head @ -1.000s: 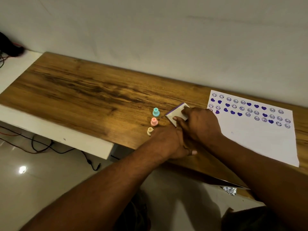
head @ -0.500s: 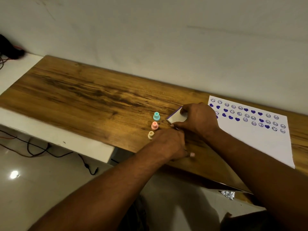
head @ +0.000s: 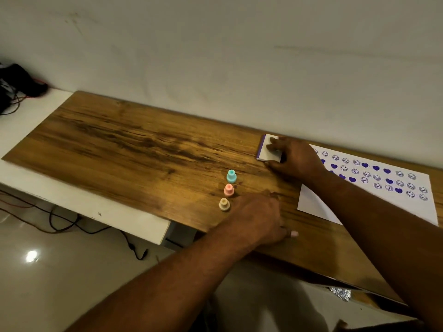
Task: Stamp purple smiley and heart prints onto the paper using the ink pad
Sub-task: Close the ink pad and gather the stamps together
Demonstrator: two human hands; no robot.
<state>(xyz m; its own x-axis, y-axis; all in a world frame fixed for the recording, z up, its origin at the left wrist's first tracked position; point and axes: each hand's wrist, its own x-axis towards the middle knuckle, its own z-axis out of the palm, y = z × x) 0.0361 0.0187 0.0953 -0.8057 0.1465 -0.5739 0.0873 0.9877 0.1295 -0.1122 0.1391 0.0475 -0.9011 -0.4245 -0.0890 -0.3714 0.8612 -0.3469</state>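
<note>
A white sheet of paper (head: 374, 202) lies at the right of the wooden table, with rows of purple smileys and hearts across its far half. My right hand (head: 296, 158) grips the closed white ink pad (head: 266, 152), which has a purple edge and rests on the wood near the wall, just left of the paper. Three small stamps stand in a line at the table's middle: teal (head: 231, 176), pink (head: 229, 190) and beige (head: 224, 204). My left hand (head: 260, 218) rests flat on the wood just right of the beige stamp, holding nothing.
The wooden table top (head: 124, 149) stretches far to the left. A white shelf (head: 28, 111) at the far left carries black cables (head: 14, 85). More cables trail on the tiled floor (head: 60, 271) below. A plain wall runs behind the table.
My right hand has carried the ink pad away from the stamps, toward the wall beside the paper's far left corner. The left hand has stayed in place. The camera has shifted.
</note>
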